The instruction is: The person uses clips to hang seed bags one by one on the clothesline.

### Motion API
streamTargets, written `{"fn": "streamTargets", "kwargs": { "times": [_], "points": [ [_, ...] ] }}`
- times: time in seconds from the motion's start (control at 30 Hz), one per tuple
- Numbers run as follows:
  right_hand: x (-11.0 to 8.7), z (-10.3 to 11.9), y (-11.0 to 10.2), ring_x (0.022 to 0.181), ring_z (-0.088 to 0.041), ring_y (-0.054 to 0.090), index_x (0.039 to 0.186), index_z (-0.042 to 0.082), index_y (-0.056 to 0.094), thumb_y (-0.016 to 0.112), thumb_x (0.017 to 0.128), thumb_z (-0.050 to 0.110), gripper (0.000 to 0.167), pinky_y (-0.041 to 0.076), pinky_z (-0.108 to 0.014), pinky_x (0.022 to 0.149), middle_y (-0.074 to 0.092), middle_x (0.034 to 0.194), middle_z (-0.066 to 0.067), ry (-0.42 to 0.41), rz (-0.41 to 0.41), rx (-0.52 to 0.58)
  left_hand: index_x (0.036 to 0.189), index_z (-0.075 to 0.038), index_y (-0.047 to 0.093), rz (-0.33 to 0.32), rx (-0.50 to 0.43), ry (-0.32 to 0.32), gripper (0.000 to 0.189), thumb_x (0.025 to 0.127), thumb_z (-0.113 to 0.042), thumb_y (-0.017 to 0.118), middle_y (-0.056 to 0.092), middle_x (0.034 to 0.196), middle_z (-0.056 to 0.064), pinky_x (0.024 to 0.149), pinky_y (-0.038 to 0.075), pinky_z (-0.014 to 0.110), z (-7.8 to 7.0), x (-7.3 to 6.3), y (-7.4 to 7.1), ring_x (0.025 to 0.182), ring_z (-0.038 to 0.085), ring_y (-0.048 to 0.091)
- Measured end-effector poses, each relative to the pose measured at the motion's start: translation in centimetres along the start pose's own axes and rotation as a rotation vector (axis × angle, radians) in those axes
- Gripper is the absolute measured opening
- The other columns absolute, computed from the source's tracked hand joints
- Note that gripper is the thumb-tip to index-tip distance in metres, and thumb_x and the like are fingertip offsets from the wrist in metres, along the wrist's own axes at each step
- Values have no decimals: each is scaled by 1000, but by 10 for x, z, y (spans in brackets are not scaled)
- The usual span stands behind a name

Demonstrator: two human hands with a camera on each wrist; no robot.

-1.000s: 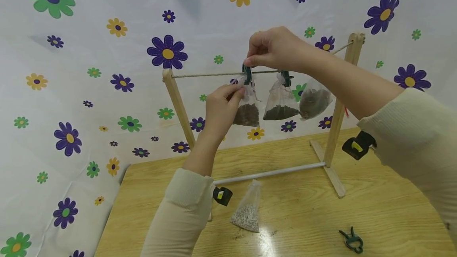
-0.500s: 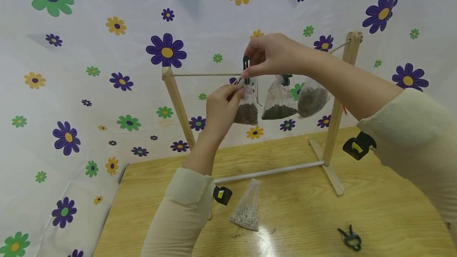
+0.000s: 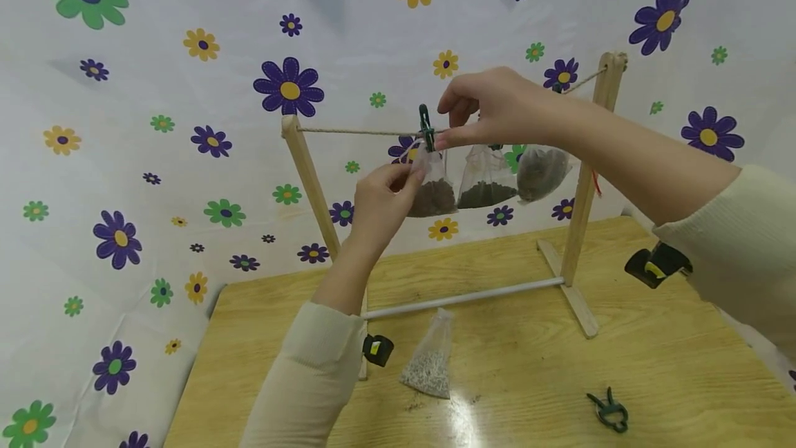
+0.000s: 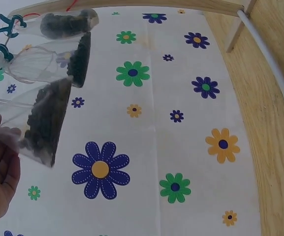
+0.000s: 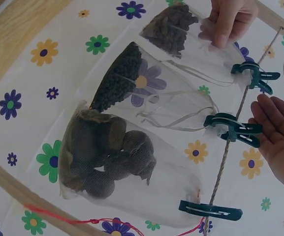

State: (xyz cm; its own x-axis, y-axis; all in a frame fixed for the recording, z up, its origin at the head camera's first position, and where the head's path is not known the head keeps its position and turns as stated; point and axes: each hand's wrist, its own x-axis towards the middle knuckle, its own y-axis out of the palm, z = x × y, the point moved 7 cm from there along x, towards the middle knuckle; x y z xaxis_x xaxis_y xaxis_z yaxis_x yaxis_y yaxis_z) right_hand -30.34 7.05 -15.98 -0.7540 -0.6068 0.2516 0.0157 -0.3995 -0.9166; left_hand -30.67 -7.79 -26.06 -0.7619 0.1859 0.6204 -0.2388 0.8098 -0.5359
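My left hand (image 3: 387, 196) pinches the side of a sheer drawstring bag (image 3: 433, 198) with dark brown bits inside. A green spring clip (image 3: 425, 128) clamps this bag's top to the rope (image 3: 354, 132). Beside that clip is my right hand (image 3: 497, 106), its fingers loosely bent and holding nothing; the right wrist view shows them apart from it. To the right hang a bag of small dark pellets (image 5: 119, 76) and a bag of larger brown lumps (image 5: 107, 152), held on the rope by a second clip (image 5: 230, 129) and a third clip (image 5: 210, 210).
The rope runs between two wooden posts (image 3: 591, 178) joined low down by a white bar (image 3: 466, 301). On the wooden table (image 3: 516, 372) lie a sheer bag of pale bits (image 3: 429, 364) and a loose green clip (image 3: 609, 411). A flowered cloth (image 3: 218, 109) covers the wall behind.
My right hand has let go of the clip's handles and drawn slightly right and down. The clip now stands on the rope by itself. My left hand still holds the bag.
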Motion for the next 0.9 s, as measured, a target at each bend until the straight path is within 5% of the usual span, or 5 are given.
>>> {"fn": "streamTargets", "kwargs": {
  "times": [0.3, 0.5, 0.9],
  "points": [
    [-15, 12, 0, 81, -19, 65, 103, 1, 63, 70, 86, 27, 31, 51, -36, 75, 69, 87, -7, -107, -80, -50, 93, -1, 70, 109, 80, 48, 19, 91, -19, 64, 69, 85, 9, 75, 52, 34, 6, -20, 1, 79, 20, 63],
    [-30, 28, 9, 74, -19, 64, 94, 0, 65, 72, 84, 20, 23, 53, -35, 69, 68, 81, -8, -276, -144, -92, 100, -5, 70, 210, 128, -32, 25, 91, -27, 64, 69, 90, 7, 78, 51, 36, 21, -36, 8, 85, 21, 63],
    [-62, 31, 51, 72, -13, 59, 90, 5, 65, 75, 81, 25, 24, 51, -30, 64, 63, 80, -3, -358, -101, -118, 109, -5, 69, 389, 185, -158, 35, 91, -34, 62, 69, 100, 8, 77, 52, 36, 52, -77, 29, 90, 21, 64]
  ]
}}
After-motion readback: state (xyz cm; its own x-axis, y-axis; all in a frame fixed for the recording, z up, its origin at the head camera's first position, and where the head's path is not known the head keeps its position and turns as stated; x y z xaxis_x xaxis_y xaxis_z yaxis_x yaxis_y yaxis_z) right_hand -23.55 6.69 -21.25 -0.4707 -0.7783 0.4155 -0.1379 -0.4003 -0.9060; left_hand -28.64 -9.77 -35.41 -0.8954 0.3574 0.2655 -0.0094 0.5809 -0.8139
